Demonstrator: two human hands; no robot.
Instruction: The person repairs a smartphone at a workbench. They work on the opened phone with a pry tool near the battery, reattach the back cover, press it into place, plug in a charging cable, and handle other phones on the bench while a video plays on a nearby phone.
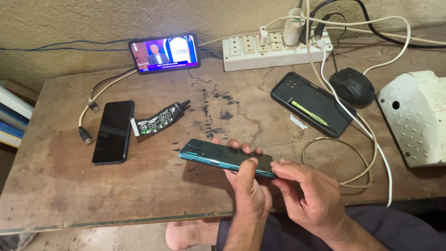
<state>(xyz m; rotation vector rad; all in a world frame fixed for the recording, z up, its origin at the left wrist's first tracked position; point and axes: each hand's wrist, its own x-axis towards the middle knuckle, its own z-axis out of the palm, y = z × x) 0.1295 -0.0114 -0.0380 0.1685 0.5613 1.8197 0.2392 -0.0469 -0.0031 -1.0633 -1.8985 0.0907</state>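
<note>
Two hands meet on one teal phone (226,157), which we hold edge-up just above the near part of the wooden table (55,181). Our left hand (251,186) cradles it from beneath, fingers curled round the far side and the thumb laid over the back, so the body stays steady. Our right hand (306,190) pinches the phone's right end between thumb and fingertips, a grip that, we judge, lets the fingertips work at that edge or corner while the other hand braces it.

Left of the teal phone, a dark phone (113,131) lies flat with its screen unlit, and a black glue tube (160,119) lies just beside it, nozzle pointing away from us; both lie within easy reach. Loose cable plugs (86,135) lie on the far left of these.

Right of the teal phone and farther back, a black phone case (312,103) lies open side up with a yellow-green pen (310,113) resting in it, probably so the pen cannot roll. A small razor blade (298,122) lies just before the case. A black mouse (352,86) and a white metal box (415,116) stand farther right.

Farthest back, a lit phone (164,52) leans against the wall, propped so we can see the screen, left of a white power strip (274,49) crowded with plugs and trailing white cables (371,139).
</note>
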